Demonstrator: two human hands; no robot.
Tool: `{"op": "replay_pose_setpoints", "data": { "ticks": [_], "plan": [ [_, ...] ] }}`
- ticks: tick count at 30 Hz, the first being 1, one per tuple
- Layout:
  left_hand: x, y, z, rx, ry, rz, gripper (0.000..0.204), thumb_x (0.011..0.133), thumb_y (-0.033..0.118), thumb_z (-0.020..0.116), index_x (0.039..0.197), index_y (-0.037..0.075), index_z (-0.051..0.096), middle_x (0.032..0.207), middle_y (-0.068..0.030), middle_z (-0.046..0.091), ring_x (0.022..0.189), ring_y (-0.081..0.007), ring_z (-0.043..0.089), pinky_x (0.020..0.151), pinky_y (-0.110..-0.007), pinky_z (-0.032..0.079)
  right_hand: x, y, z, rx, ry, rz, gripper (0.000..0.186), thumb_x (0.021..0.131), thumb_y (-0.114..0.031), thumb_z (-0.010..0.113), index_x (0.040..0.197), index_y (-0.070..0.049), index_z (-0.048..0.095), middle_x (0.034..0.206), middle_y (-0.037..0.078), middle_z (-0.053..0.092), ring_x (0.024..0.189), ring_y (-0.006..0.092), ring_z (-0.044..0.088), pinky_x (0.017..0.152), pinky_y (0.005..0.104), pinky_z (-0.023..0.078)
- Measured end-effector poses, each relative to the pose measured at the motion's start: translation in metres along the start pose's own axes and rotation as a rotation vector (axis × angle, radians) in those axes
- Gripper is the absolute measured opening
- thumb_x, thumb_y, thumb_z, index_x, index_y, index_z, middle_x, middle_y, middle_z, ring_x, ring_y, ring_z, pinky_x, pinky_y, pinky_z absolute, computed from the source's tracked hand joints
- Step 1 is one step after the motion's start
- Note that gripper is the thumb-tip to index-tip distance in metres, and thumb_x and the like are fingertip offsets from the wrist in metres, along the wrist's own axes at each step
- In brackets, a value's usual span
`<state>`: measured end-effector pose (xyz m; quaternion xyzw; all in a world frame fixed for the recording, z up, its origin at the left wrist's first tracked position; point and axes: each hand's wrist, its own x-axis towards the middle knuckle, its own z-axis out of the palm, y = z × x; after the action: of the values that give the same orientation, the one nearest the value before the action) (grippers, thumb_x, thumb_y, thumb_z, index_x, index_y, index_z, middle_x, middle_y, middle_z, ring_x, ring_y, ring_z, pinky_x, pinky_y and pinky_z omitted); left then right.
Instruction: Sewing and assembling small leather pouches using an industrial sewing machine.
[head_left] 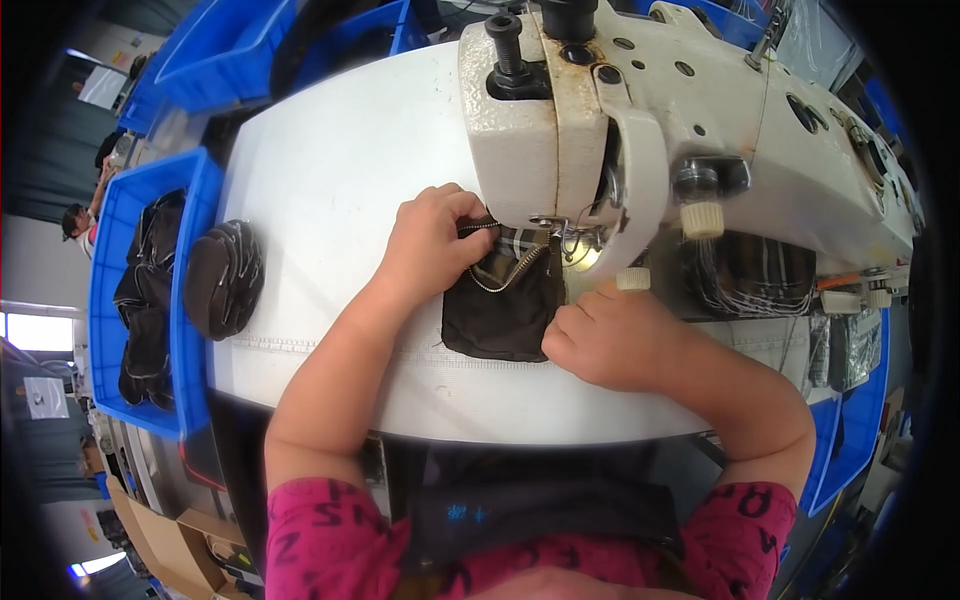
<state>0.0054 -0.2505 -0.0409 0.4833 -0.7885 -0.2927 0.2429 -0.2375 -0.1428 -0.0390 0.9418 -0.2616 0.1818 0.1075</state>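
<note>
Beneath the needle and presser foot (pixel 565 240) of a white sewing machine (pixel 520 150) lies a dark brown fabric pouch (pixel 492 320), its zipper (pixel 517 270) open on a plaid lining. My left hand (pixel 435 240) pinches the pouch's upper left edge at the zipper. At the lower right edge, my right hand (pixel 610 330) has curled fingers gripping the fabric, with some fingertips hidden.
A stack of dark pieces (pixel 222 280) sits left, beside a blue bin (pixel 195 400) of similar fabric. More layered pieces (pixel 748 275) lie under the machine arm. Other blue bins (pixel 210 60) surround the white table (pixel 340 140). Another person (pixel 82 220) is at far left.
</note>
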Motion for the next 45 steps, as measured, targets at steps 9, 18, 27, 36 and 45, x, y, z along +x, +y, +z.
{"op": "replay_pose_setpoints", "data": {
  "ticks": [9, 18, 27, 36, 45],
  "plan": [
    [0.0, -0.002, 0.003, -0.008, 0.029, 0.048, 0.018, 0.082, 0.019, 0.076, 0.088, 0.003, 0.072, 0.088, -0.0123, 0.069, 0.088, -0.034, 0.062, 0.08, -0.044, 0.051, -0.002, -0.006, 0.002, 0.001, -0.077, 0.022, 0.016, 0.066, -0.017, 0.067, 0.077, -0.011, 0.056, 0.066, 0.001, 0.048, 0.058, 0.0179, 0.054, 0.054, 0.0334, 0.042],
    [0.007, -0.003, 0.003, 0.052, 0.065, 0.007, 0.018, 0.083, 0.02, 0.076, 0.089, 0.004, 0.072, 0.088, -0.0121, 0.069, 0.087, -0.0326, 0.063, 0.078, -0.043, 0.051, -0.003, -0.002, 0.006, -0.048, -0.105, 0.074, 0.013, 0.073, -0.013, 0.068, 0.083, -0.009, 0.061, 0.073, 0.002, 0.056, 0.064, 0.018, 0.06, 0.056, 0.0325, 0.047],
    [-0.005, 0.025, -0.008, 0.125, 0.399, 0.545, 0.015, 0.073, 0.0, 0.067, 0.085, 0.008, 0.068, 0.088, -0.0058, 0.069, 0.086, -0.0284, 0.064, 0.077, -0.04, 0.052, 0.0, -0.001, 0.0, -0.081, -0.135, 0.124, 0.014, 0.076, -0.01, 0.069, 0.089, -0.007, 0.065, 0.078, 0.003, 0.062, 0.068, 0.0176, 0.063, 0.057, 0.032, 0.05],
    [-0.042, 0.059, 0.013, 0.355, -0.042, 0.558, 0.031, 0.078, 0.009, 0.075, 0.108, 0.004, 0.076, 0.113, -0.0081, 0.074, 0.103, -0.0269, 0.069, 0.086, -0.038, 0.058, -0.001, 0.0, 0.003, -0.071, -0.036, 0.089, 0.009, 0.074, -0.01, 0.069, 0.081, -0.005, 0.067, 0.071, 0.004, 0.063, 0.062, 0.0181, 0.064, 0.049, 0.0349, 0.051],
    [-0.045, 0.058, 0.012, 0.398, -0.044, 0.532, 0.032, 0.084, 0.009, 0.073, 0.116, 0.005, 0.076, 0.12, -0.0085, 0.076, 0.107, -0.0275, 0.073, 0.093, -0.04, 0.059, 0.002, 0.0, 0.002, -0.131, -0.03, 0.06, 0.006, 0.081, -0.004, 0.072, 0.087, -0.003, 0.071, 0.069, 0.003, 0.063, 0.06, 0.0157, 0.063, 0.047, 0.0329, 0.048]
  ]
}}
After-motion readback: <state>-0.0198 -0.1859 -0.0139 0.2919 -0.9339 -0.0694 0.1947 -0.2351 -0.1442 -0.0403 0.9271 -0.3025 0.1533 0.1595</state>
